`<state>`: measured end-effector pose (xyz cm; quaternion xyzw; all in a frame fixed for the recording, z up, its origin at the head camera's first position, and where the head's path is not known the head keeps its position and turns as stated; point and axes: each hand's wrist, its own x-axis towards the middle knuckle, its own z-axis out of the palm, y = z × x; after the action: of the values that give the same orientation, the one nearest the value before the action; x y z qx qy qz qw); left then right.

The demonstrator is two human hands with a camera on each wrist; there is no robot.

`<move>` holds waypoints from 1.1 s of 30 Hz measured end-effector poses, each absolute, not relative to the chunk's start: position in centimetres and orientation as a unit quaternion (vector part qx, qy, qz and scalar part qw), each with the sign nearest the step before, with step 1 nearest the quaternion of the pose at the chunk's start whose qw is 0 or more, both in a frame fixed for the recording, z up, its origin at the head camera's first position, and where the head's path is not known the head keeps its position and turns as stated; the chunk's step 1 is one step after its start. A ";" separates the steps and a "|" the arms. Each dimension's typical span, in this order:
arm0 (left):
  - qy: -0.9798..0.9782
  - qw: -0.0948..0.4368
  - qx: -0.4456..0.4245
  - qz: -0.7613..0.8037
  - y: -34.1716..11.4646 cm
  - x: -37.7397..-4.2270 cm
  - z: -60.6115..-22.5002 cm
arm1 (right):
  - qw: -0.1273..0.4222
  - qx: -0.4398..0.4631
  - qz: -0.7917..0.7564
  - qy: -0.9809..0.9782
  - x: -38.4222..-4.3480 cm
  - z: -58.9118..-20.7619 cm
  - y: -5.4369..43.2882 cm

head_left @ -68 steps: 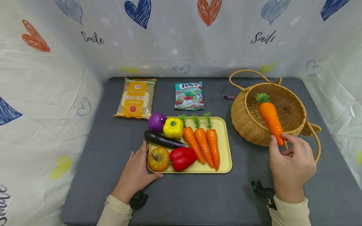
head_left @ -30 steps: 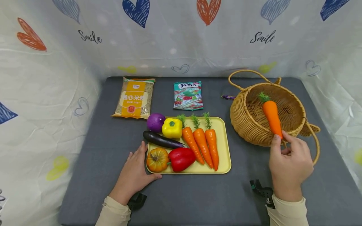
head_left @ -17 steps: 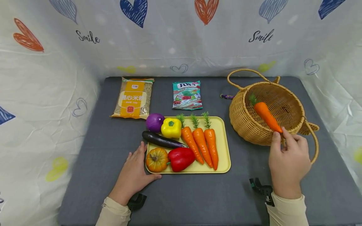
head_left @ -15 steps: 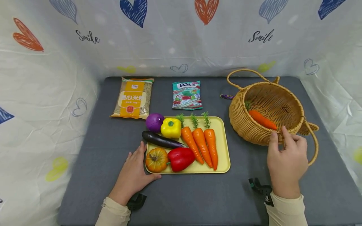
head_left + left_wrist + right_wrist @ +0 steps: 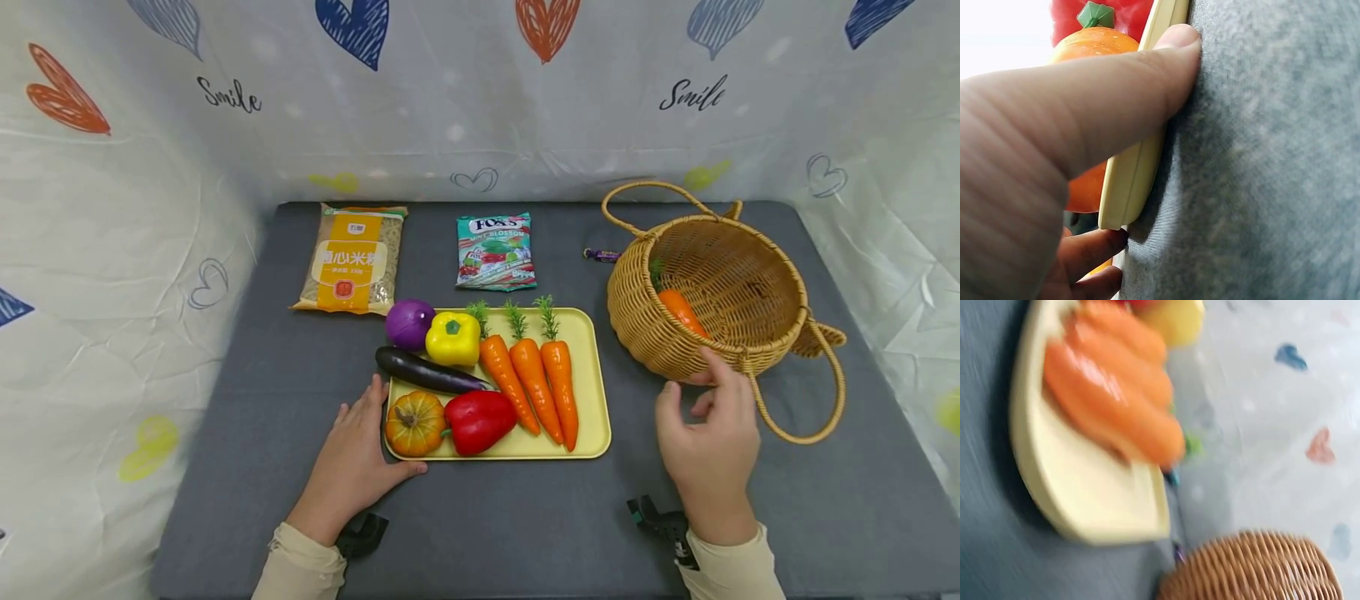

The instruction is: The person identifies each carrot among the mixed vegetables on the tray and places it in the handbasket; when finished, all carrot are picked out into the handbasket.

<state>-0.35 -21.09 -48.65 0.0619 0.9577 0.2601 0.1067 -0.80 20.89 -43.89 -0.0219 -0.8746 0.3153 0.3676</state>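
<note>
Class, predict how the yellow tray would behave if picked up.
The yellow tray looks stiff, with straight, even sides. It might dip leftward, where the pumpkin and red bell pepper sit. The eggplant, overhanging its edge, could roll off.

This looks like a small curtained tabletop set, much like a recording booth: a white sheet (image 5: 427, 125) printed with hearts (image 5: 352, 33) and the word "Smile" hangs behind and along both sides of a dark grey-covered table (image 5: 525, 525). Glossy, artificial-looking carrots (image 5: 529, 375) and peppers (image 5: 480, 423) on a yellow tray (image 5: 592, 400), a wicker basket (image 5: 637, 325) and black wrist mounts (image 5: 364, 536) give it a staged look.
</note>
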 end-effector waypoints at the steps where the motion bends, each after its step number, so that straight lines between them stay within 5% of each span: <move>1: 0.958 0.106 0.062 0.261 -21.1 -0.4 -48.7 | 0.357 -0.001 0.315 -0.879 -0.7 -44.1 20.3; 10: 0.957 0.104 0.066 0.261 -21.2 -0.3 -48.7 | 0.155 0.050 0.269 -0.949 -0.1 -45.8 15.9; 16: 0.957 0.105 0.067 0.262 -21.2 -0.4 -48.6 | 0.088 0.007 0.253 -0.964 0.0 -46.4 15.1; 22: 0.956 0.107 0.065 0.264 -21.1 -0.4 -48.6 | 0.080 -0.031 0.244 -0.966 0.2 -46.6 15.6; 33: 0.957 0.108 0.065 0.263 -21.1 -0.4 -48.6 | 0.158 0.039 0.216 -0.963 0.1 -47.4 14.8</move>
<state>-0.44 -21.15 -48.63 0.0651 0.9566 0.2627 0.1076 0.15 14.80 -47.36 0.0392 -0.9628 0.2159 0.1576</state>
